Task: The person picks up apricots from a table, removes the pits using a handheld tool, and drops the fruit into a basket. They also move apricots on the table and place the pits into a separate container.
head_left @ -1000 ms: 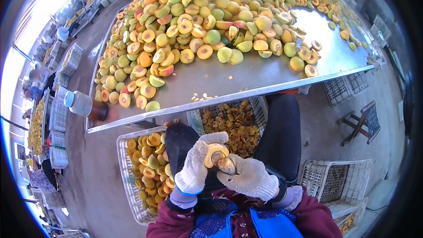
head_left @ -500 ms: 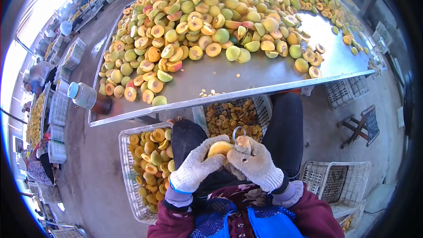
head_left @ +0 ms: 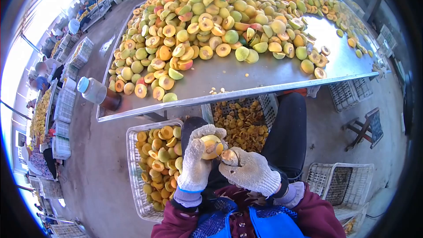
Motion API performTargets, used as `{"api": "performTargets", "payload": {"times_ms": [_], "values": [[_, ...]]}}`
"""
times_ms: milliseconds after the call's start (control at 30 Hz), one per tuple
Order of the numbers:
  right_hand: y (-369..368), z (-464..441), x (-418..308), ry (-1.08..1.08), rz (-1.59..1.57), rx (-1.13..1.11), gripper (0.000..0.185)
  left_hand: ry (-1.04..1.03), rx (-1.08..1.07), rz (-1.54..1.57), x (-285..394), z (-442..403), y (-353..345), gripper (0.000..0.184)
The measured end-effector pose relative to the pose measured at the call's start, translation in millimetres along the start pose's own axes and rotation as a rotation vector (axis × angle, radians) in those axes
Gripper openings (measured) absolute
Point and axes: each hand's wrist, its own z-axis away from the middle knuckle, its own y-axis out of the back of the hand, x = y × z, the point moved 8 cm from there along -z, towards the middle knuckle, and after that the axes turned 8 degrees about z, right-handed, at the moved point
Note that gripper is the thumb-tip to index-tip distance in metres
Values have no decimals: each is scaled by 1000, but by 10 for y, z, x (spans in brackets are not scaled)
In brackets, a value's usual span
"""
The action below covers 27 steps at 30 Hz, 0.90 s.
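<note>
In my gloved left hand point(head_left: 196, 156) I hold a yellow peach half point(head_left: 212, 146), its cut face toward me, raised above my lap. My gloved right hand point(head_left: 253, 172) is closed around a small pitting tool point(head_left: 230, 158), whose rounded, wood-coloured end points at the fruit. The tool's metal ring, if still there, is hard to make out now. Below my left wrist stands a white crate point(head_left: 132, 172) of hollowed peach halves point(head_left: 161, 163). Between my knees, another crate point(head_left: 269, 108) holds brownish pits and scraps point(head_left: 240, 121).
A metal table point(head_left: 211, 77) in front bears a large heap of peaches point(head_left: 207, 22), many cut open. A jar with a blue lid point(head_left: 99, 93) stands at its left corner. White crates point(head_left: 341, 185) and a folding stool point(head_left: 368, 128) are at right. Other people work far left.
My left hand has lifted and turned the peach half so its cut face shows. My right hand has moved slightly lower, and the tool's ring has dropped from sight. The view has shifted slightly.
</note>
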Motion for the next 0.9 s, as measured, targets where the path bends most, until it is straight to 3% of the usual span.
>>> {"api": "performTargets", "payload": {"times_ms": [200, 367, 567, 633, 667, 700, 767, 800, 833, 900], "values": [[37, 118, -26, 78, 7, 47, 38, -104, -36, -16, 68, 77, -207, 60], [-61, 197, 57, -57, -225, -187, 36, -125, -58, 15, 17, 129, -320, 56], [23, 292, -27, -6, -400, -267, 22, -255, -32, -41, -22, 172, -478, 46], [-58, 281, 56, 17, -554, -334, 20, -504, -7, -409, 107, 237, -596, 43], [-97, 290, 55, 40, -705, -399, 18, -569, -51, -419, 81, 257, -623, 42], [-83, 292, 75, 38, -710, -396, 18, -564, -54, -421, 101, 251, -633, 42], [-30, 295, 89, 41, -671, -385, 15, -501, -121, -716, 119, 219, -775, 41], [-11, 285, 136, 38, -675, -382, 15, -348, -62, -524, 14, 154, -677, 36], [-62, 310, 173, 12, -795, -503, 15, -342, -66, -523, -17, 140, -679, 36], [-61, 341, 203, -16, -913, -621, 16, -553, -127, -729, 35, 169, -801, 33]]}}
